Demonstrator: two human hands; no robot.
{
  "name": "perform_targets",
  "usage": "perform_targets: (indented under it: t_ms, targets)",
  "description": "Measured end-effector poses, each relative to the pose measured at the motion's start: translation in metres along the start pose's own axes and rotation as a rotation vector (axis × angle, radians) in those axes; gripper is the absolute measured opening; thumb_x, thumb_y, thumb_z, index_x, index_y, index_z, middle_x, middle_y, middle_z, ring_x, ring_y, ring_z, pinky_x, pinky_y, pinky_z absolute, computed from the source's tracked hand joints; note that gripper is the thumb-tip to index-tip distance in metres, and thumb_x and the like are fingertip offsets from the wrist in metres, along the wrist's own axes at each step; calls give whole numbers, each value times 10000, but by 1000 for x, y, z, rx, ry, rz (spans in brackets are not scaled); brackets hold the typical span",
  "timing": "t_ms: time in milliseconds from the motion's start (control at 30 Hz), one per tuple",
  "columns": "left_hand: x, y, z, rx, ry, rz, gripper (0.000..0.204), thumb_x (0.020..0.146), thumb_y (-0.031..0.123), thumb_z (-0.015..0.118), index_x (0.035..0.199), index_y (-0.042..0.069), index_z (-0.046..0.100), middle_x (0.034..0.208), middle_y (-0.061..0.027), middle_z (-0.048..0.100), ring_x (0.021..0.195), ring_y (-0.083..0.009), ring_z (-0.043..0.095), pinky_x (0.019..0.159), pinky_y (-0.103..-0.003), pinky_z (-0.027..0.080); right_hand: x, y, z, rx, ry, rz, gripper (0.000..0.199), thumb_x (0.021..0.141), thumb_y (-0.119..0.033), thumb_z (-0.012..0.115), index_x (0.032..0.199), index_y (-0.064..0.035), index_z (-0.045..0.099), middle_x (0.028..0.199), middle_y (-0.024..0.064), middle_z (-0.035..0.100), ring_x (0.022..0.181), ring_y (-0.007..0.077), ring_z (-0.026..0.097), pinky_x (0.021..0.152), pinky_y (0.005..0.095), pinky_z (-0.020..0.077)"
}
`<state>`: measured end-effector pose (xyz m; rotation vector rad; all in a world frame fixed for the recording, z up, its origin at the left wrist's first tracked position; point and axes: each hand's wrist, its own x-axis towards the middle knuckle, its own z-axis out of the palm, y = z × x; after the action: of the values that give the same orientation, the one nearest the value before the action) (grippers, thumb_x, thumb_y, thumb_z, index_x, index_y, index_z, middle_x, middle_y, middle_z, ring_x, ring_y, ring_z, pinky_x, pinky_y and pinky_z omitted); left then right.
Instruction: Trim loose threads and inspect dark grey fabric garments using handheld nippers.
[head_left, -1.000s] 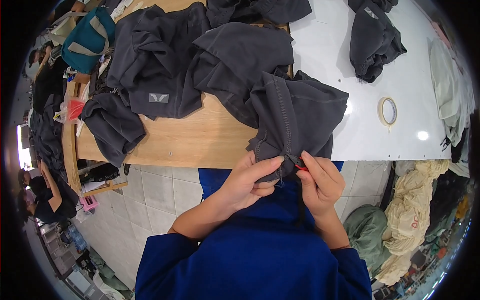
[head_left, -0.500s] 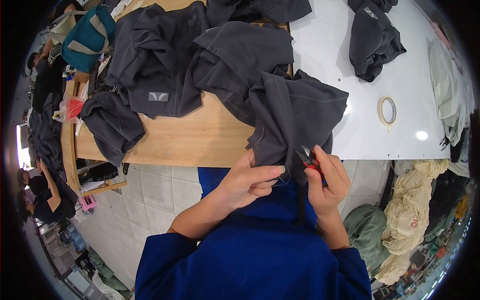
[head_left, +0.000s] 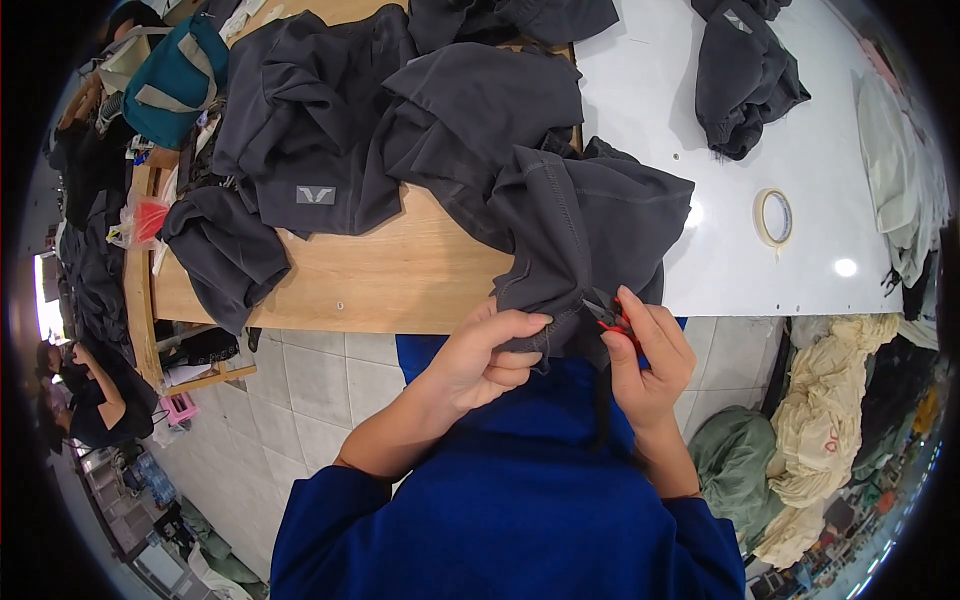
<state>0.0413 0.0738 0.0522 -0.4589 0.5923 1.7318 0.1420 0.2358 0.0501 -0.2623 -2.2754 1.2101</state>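
A dark grey garment (head_left: 630,215) with visible seam stitching hangs over the table's near edge toward my lap. My left hand (head_left: 490,350) pinches its lower edge, thumb on top of the cloth. In my right hand (head_left: 650,350) is a pair of thread snips (head_left: 613,322) with red handles and dark blades. The blade tips lie against the fabric, just right of my left thumb. Whether the blades are closed on a thread is too small to tell. The garment's far end merges with other grey cloth (head_left: 485,115) on the table.
More dark grey garments (head_left: 310,120) cover the wooden tabletop (head_left: 390,275). On the white tabletop (head_left: 640,100) lie a roll of tape (head_left: 773,218) and another grey garment (head_left: 745,85). Cream cloth (head_left: 825,410) is heaped at the right. A teal bag (head_left: 175,85) sits far left; other people are beyond.
The snips have moved left and down, from apart to against the fabric. My left hand has shifted its pinch slightly, turning the garment's edge.
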Motion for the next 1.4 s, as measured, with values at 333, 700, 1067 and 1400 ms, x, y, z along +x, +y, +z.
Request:
perform_targets:
  t_ms: [333,700,1067,1400]
  targets:
    - [2,-4,1,-32,18,-1,82,928,138,465,900,63,482,637,23,430,383,9,222,311,-135,159,-1,0,2,-35,4,-44,378,641,-48,755,1003,-1,658,771,104,613,614,184,573,547,241,449]
    - [4,-4,-1,-69,-42,-30,58,923,173,510,905,123,487,679,33,468,409,11,278,342,-132,193,-2,4,6,-60,13,-138,382,592,-64,766,962,-29,673,743,74,604,586,177,538,518,260,403]
    - [5,-6,-1,-136,-18,-47,62,926,178,506,908,123,485,677,24,482,404,1,284,346,-140,190,-1,6,6,-126,28,-188,380,592,-68,769,960,-46,676,725,56,597,566,161,518,501,251,378]
    - [5,-7,4,-119,7,-22,73,923,175,512,907,117,470,691,14,492,407,-8,289,350,-148,202,-1,4,7,-116,46,-143,387,600,-45,763,975,-23,668,734,73,599,586,175,546,515,253,411]
